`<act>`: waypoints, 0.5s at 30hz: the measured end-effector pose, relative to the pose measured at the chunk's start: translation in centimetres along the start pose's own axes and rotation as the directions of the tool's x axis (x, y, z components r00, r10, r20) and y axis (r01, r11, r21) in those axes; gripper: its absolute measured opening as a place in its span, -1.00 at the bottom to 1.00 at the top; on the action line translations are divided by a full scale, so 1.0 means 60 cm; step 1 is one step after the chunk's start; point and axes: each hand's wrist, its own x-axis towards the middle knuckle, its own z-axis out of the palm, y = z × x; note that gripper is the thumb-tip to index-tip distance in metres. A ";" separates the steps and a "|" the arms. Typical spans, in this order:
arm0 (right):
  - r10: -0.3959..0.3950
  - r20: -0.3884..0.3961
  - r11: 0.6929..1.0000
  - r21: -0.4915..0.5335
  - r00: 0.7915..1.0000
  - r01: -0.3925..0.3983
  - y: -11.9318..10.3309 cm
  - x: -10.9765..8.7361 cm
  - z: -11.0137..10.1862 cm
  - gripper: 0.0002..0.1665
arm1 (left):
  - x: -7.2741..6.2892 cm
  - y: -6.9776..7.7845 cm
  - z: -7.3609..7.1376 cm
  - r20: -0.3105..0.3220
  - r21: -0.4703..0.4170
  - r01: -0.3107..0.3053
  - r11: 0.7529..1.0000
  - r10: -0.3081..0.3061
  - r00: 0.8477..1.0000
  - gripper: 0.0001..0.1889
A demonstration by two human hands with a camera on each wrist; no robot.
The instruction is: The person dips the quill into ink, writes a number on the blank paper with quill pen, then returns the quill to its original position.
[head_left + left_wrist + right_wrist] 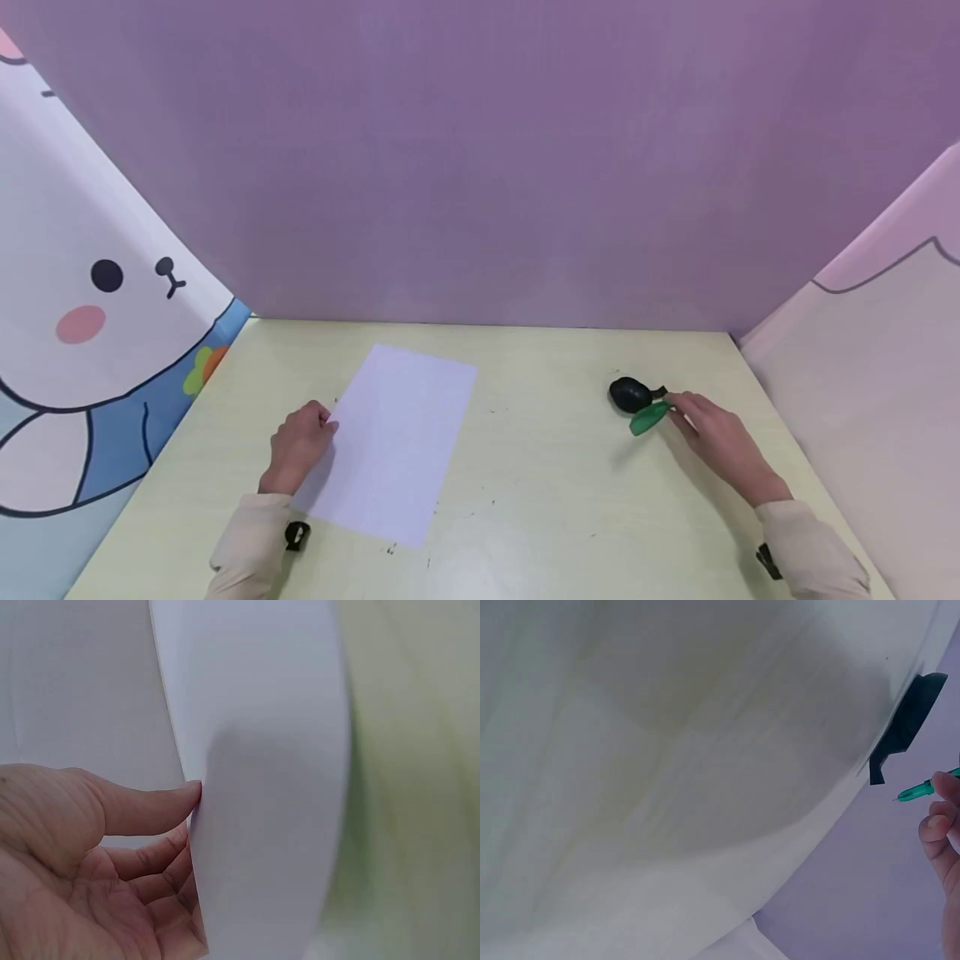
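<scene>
My left hand (298, 443) pinches the left edge of a white sheet of paper (397, 450) between thumb and fingers. Close up in the left wrist view, the paper (277, 825) bends away from the thumb. Over on the right, my right hand (723, 448) pinches a small green object (649, 418) by one end. It appears leaf-shaped in the head view; in the right wrist view this green piece (915, 793) is slim, with a fine tip. Beside it lies a black bulb-shaped object (630, 394) with a short narrow neck pointing toward my fingers.
The pale yellow table (540, 475) carries a few small dark marks. A purple panel (480, 167) rises along its far edge. Cartoon-printed panels stand at the left (120, 358) and right (862, 375). Black straps show at both wrists.
</scene>
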 end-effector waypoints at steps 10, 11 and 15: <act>0.069 -0.001 0.997 0.019 0.998 -0.069 -0.005 0.011 0.001 -0.54 | -0.004 0.000 -0.002 0.005 -0.002 0.004 1.000 -0.004 1.000 -0.78; 0.077 0.001 0.997 0.022 0.997 -0.077 -0.006 0.012 0.001 -0.55 | -0.004 0.000 -0.002 0.004 -0.003 0.004 1.000 -0.003 1.000 -0.78; 0.093 -0.002 0.995 0.020 0.996 -0.093 -0.007 0.013 0.003 -0.58 | -0.004 0.001 -0.003 0.005 0.000 0.005 1.000 -0.005 1.000 -0.79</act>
